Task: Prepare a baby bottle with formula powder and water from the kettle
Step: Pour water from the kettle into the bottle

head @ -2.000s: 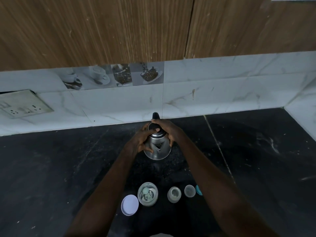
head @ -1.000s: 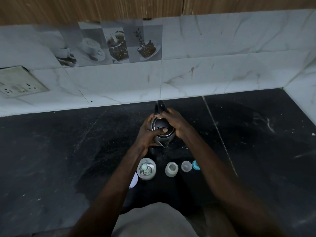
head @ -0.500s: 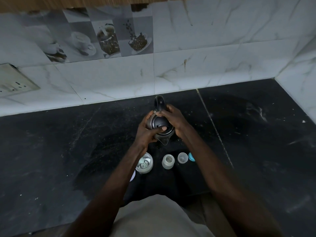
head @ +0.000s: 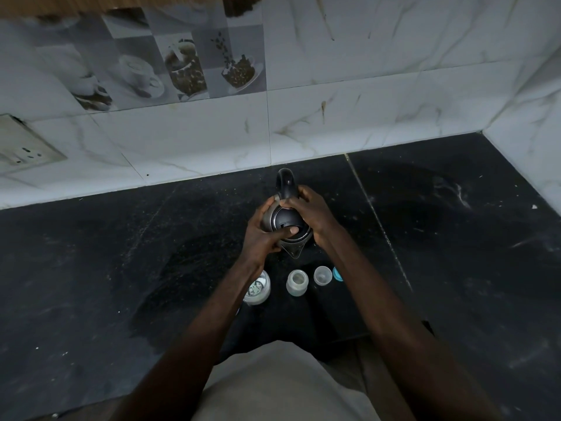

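One black stone bench (head: pixel 121 268) is seen across the lower view, speckled with pale flecks. It is met at the back and the right by one white marbled tile wall (head: pixel 364 101), on which a band of coffee-cup pictures (head: pixel 182 68) is set at the upper left and one socket plate (head: pixel 24 147) is fixed at the left edge. One pale garment (head: pixel 273 384) is seen at the bottom edge, between two bare forearms.

One kettle (head: pixel 287 218) is found at the middle of the bench, near the back wall and just beyond a row of small things. Its body is of brushed steel and its round lid and looped handle are black. The handle is turned toward the wall and the pointed spout toward the person. Whether its base rests on the bench cannot be told.

Two grips are counted, both clamped on the kettle. The left grip (head: pixel 259 235) is wrapped round the left side of the body, with the thumb laid across the front of the lid. The right grip (head: pixel 314 212) is curled round the right side at the foot of the handle.

Four small things are lined up nearer the person:
- one round tub (head: pixel 259 290), open-topped and partly covered by the left forearm
- one baby bottle (head: pixel 297 282), upright, pale and open at the mouth, just right of the tub
- one clear cap (head: pixel 322 275)
- one blue piece (head: pixel 337 274), just beside the cap and mostly hidden by the right forearm
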